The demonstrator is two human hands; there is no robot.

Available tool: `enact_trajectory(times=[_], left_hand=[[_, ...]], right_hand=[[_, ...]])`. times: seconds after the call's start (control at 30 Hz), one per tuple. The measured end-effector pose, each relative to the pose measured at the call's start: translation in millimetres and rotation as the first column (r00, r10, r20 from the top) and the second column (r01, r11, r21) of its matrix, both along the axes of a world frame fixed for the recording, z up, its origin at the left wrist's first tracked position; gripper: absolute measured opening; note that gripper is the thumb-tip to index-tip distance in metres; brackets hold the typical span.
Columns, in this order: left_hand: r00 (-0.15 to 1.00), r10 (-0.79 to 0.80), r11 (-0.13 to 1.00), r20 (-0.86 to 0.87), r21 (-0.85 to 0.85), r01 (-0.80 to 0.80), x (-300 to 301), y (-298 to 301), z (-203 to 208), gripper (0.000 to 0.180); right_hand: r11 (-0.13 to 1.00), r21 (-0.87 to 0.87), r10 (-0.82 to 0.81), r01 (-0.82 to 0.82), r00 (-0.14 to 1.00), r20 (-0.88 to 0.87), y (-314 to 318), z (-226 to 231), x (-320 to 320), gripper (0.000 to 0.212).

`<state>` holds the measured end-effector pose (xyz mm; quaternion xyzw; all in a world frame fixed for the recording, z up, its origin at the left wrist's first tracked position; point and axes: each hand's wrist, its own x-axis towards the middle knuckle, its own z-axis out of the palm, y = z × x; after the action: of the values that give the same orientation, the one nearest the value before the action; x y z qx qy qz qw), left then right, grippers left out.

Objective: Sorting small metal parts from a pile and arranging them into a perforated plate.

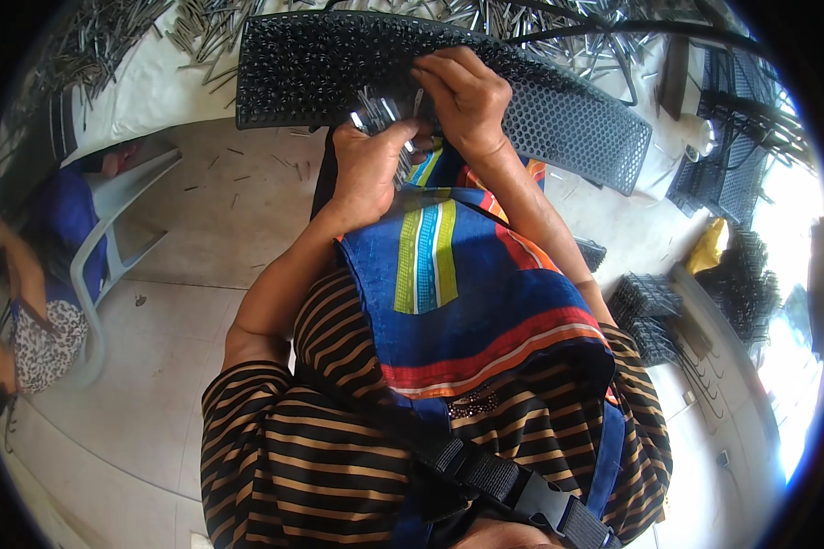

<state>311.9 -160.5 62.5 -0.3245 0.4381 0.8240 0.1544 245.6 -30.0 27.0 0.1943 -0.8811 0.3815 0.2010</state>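
A long black perforated rack (577,128) lies across in front of me. Its left part is studded with dark upright pieces, while the right part shows bare holes. My left hand (366,169) is closed around a bundle of thin silvery metal rods (382,114), just off the rack's near edge. Over the middle of the rack, my right hand (467,96) is closed with its fingertips pinched together. Whether a rod sits between those fingertips is too blurred to tell.
Loose metal rods (215,37) are heaped on the white-covered table beyond the rack. Dark wire racks (645,306) are stacked on the right, near a yellow cloth or bag (708,247). At left, another person sits on a pale plastic chair (87,265). A few rods lie on the floor.
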Motion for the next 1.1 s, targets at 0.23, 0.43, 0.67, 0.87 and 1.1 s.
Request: enact_trajectory(times=[0.23,0.43,0.67,0.87,1.1], left_hand=[[1.000,0.011,1.000,0.019,0.008,-0.011,-2,-3,3,0.013],[1.000,0.023,0.999,0.002,0.044,-0.023,-1,-1,0,0.014],[0.999,-0.041,0.999,-0.018,-0.003,0.041,-3,1,0,0.010],[0.996,-0.077,0.997,-0.034,-0.009,0.077,-5,4,7,0.013],[1.000,0.011,0.998,0.000,-0.057,-0.011,-5,6,-1,0.012]], right_hand=[[0.997,0.052,-0.056,0.051,0.994,0.091,-5,12,-7,0.009],[0.968,0.250,0.009,-0.032,0.996,0.092,-5,22,-9,0.013],[0.931,-0.352,0.211,0.098,0.643,0.736,10,36,10,0.014],[0.912,-0.361,0.203,0.193,0.555,0.807,11,36,21,0.010],[0.767,-0.521,0.041,0.375,0.782,0.623,11,33,18,0.008]])
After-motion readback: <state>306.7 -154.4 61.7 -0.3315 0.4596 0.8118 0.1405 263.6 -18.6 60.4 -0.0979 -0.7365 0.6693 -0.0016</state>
